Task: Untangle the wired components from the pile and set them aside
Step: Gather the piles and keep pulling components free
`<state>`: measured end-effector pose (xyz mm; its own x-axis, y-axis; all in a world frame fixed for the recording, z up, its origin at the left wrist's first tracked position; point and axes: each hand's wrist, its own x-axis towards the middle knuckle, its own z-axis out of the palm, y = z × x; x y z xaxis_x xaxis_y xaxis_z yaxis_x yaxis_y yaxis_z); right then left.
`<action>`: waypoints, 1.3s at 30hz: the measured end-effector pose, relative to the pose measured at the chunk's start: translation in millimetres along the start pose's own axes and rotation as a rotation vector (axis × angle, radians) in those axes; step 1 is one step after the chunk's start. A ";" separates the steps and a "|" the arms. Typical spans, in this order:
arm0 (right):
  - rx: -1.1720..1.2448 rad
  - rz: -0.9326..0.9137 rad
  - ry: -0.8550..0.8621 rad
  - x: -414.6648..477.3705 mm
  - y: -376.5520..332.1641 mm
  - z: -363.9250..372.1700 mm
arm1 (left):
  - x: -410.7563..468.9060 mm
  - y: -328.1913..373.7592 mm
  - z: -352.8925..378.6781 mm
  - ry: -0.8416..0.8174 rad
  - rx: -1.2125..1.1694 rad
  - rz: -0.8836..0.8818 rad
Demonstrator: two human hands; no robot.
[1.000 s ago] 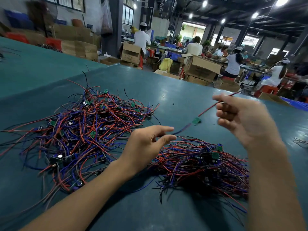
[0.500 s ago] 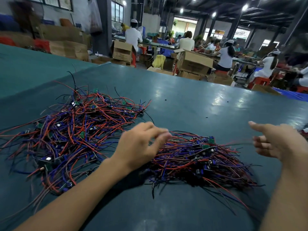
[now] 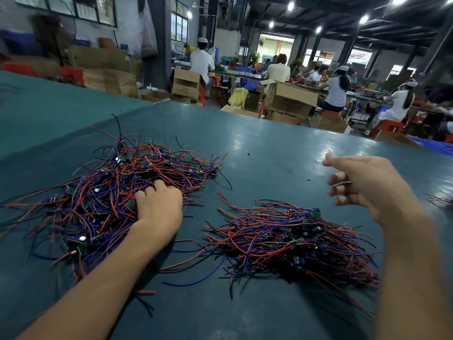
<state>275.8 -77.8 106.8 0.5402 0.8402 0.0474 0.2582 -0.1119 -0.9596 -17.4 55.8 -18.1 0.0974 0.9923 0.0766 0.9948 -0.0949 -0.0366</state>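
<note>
Teal sheeting covered the table (image 3: 269, 148), glossy under ceiling lamps, with cardboard boxes (image 3: 291, 96) and seated workers (image 3: 335, 90) beyond its far edge. The left hand (image 3: 159, 207) lay knuckles-up on the tangled pile (image 3: 103, 192) of red, blue and black wires. Its fingertips were buried among the wires, so whether they pinched anything could not be told. The right hand (image 3: 367, 187) hovered blurred, fingers loosely bent and apart; the set-aside pile (image 3: 282, 241) lay nearer the person than those fingertips. Bare tabletop stretched ahead of both hands' fingers. Right of the right hand, more wires (image 3: 441, 200) were cut off by the frame.
</note>
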 end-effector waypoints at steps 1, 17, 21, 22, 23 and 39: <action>-0.019 -0.009 -0.022 -0.1 0.0 4.1 | 2.0 -2.8 -0.6 0.011 -0.045 0.001; -0.170 -0.062 -0.241 2.2 0.7 63.7 | -9.9 13.0 -3.2 0.442 -0.376 0.291; -0.204 -0.080 -0.306 1.4 2.7 77.9 | -15.0 13.0 -7.5 0.603 -0.468 0.419; -0.213 -0.089 -0.329 0.8 3.0 82.6 | -16.2 13.0 -9.4 0.650 -0.478 0.450; -0.221 -0.097 -0.355 -0.1 3.7 88.6 | -17.7 13.1 -11.4 0.695 -0.484 0.475; 0.201 -0.289 -0.154 -4.1 10.3 118.0 | -16.7 15.9 -5.9 0.574 -0.567 0.491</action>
<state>181.7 -19.8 64.0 0.3375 0.8934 0.2965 0.2116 0.2349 -0.9487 -3.0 37.3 -14.1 0.3589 0.6542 0.6657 0.6897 -0.6665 0.2831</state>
